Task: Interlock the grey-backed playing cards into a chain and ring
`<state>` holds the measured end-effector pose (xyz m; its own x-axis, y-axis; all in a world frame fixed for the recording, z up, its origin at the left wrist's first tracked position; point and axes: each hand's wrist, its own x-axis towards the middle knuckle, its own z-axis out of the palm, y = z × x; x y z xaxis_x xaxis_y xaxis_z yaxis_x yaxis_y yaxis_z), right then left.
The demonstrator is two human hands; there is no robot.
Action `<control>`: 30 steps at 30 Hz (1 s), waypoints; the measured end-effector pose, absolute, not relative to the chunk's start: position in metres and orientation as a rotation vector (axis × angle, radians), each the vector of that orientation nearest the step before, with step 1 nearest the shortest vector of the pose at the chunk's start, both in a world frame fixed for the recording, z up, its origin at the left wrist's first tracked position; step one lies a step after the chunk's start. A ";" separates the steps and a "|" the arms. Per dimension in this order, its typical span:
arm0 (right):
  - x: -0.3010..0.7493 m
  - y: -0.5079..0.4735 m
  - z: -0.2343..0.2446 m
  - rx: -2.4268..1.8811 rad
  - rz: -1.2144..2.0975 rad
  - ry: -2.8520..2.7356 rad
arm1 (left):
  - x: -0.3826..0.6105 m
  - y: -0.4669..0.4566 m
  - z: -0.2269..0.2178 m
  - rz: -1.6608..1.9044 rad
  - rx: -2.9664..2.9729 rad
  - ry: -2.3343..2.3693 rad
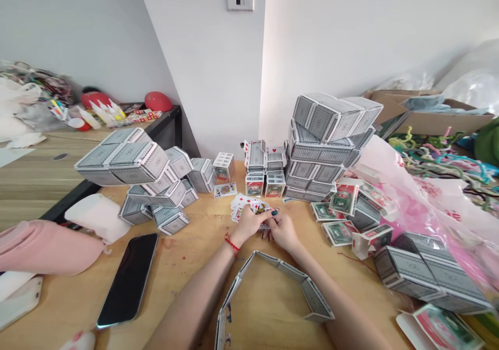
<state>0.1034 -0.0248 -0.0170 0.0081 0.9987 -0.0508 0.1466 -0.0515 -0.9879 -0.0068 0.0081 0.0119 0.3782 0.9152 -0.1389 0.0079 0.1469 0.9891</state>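
Near the middle of the table, my left hand point(249, 224), with a red string on its wrist, is closed on a playing card point(260, 206) that shows a red suit and a picture. My right hand point(283, 231) meets it from the right, its fingers pinched at the card's lower right edge. Whether more than one card is between the fingers I cannot tell. Loose face-up cards point(238, 201) lie just behind my left hand. Between my forearms stands a bent strip of joined cards point(268, 259), forming an open-sided frame on the table.
Stacked blocks of folded cards rise at the left point(136, 160) and right point(323, 147). Card boxes point(343, 198) lie at the right beside a pink plastic bag point(413, 184). A black phone point(128, 280) and a pink roll point(50, 246) are at the left.
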 end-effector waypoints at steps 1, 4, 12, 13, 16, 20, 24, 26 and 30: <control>0.103 -0.025 -0.018 -1.368 1.157 -1.296 | -0.007 0.008 0.013 0.824 1.236 0.969; 0.103 -0.025 -0.018 -1.361 1.132 -1.307 | -0.006 0.008 0.014 0.832 1.212 0.951; 0.101 -0.027 -0.015 -1.377 1.020 -1.419 | -0.005 0.009 0.006 0.841 1.109 0.954; 0.101 -0.028 -0.015 -1.378 0.987 -1.440 | -0.004 0.009 0.005 0.847 1.103 0.959; 0.100 -0.029 -0.014 -1.382 0.895 -1.505 | -0.002 0.010 0.003 0.881 1.077 0.984; 0.098 -0.029 -0.014 -1.350 0.916 -1.496 | -0.001 0.011 0.005 0.902 1.042 1.018; 0.105 -0.026 -0.012 -1.238 1.235 -1.336 | -0.002 0.012 0.008 0.873 1.032 0.972; 0.112 -0.024 -0.010 -1.133 1.452 -1.259 | -0.003 0.014 0.008 0.853 1.045 0.932; 0.123 -0.022 -0.008 -0.890 1.708 -1.106 | -0.004 0.016 0.007 0.843 1.012 0.900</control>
